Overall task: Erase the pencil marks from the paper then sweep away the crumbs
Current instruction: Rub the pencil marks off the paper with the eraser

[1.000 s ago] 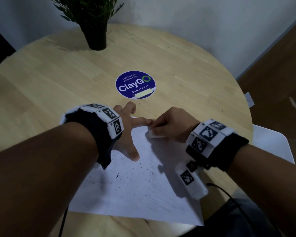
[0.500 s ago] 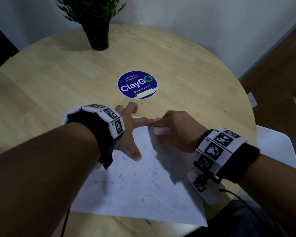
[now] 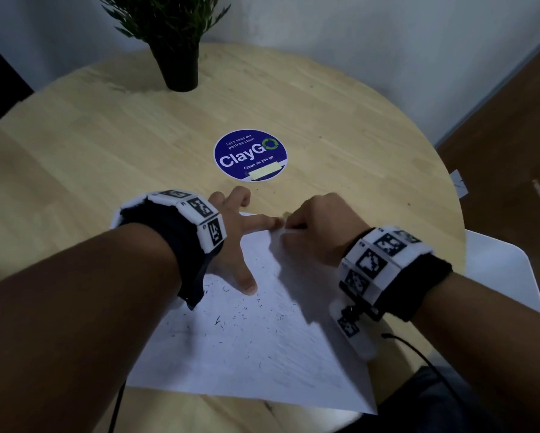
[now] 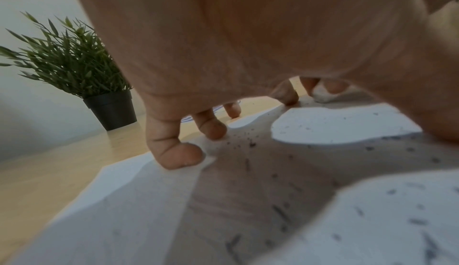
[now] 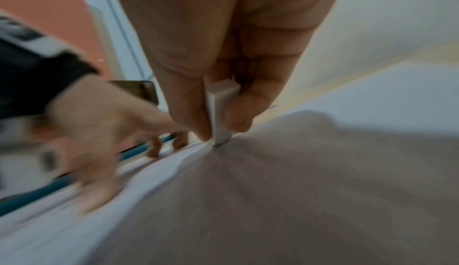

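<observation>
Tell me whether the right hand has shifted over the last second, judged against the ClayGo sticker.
Yes. The right hand, pinching the eraser, has slid back toward the sticker after drawing away half a second ago; it is rubbing the paper to and fro.

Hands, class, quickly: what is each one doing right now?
Left hand: open, fingers spread, pressing the paper flat.
Right hand: closed, pinching the white eraser against the paper.

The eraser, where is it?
The eraser is pinched in the right hand, its tip on the paper's far edge, beside the left hand's fingertip.
</observation>
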Demonstrator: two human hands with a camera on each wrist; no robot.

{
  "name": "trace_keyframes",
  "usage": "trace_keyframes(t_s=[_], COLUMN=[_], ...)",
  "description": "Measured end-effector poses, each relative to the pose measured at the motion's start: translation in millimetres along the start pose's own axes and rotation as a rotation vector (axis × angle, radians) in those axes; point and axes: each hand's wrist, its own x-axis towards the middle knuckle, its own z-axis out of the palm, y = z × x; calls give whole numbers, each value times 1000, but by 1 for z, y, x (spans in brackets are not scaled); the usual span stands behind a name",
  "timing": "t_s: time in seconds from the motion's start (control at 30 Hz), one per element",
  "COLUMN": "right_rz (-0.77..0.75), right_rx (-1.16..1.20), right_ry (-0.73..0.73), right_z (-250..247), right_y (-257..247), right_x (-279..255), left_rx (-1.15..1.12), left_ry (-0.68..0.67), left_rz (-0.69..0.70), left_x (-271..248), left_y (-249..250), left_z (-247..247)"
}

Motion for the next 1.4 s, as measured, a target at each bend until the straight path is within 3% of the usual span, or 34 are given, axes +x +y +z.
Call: trace_keyframes(t_s=[0.1, 0.23, 0.37, 0.53, 0.67, 0.8, 0.93, 1.1, 1.23, 1.33, 1.4], right_rz=[-71, 84, -59, 29, -103, 1, -181, -44, -184, -42, -63], right_rx=[-49, -42, -73, -44, -107, -113, -164, -125, -161, -122, -150], right_ry=[-107, 12, -164, -44, -190, -67, -199, -83, -207, -74, -80], right_z=[4, -9, -3, -14, -2, -14, -2, -15, -6, -15, -14], right_y=[-13, 2, -14, 5, -7, 15, 0, 13, -3, 13, 12], right_x=[-10, 8, -3, 9, -6, 11, -6, 12, -5, 10, 9], left_rx=[-2, -4, 10, 8, 0, 11, 3, -4, -6, -7, -2], left_ry=[8, 15, -5, 2, -2, -8, -5, 22, 18, 22, 17], left_rz=[6, -8, -10, -14, -6, -23, -12, -17, -10, -14, -11], left_x=[0, 1, 1, 0, -1, -1, -1, -1, 0, 0, 0], left_y=[-1, 1, 1, 2, 2, 3, 3, 3, 1, 1, 2], left_z=[1, 2, 0, -1, -1, -1, -1, 2, 2, 2, 2])
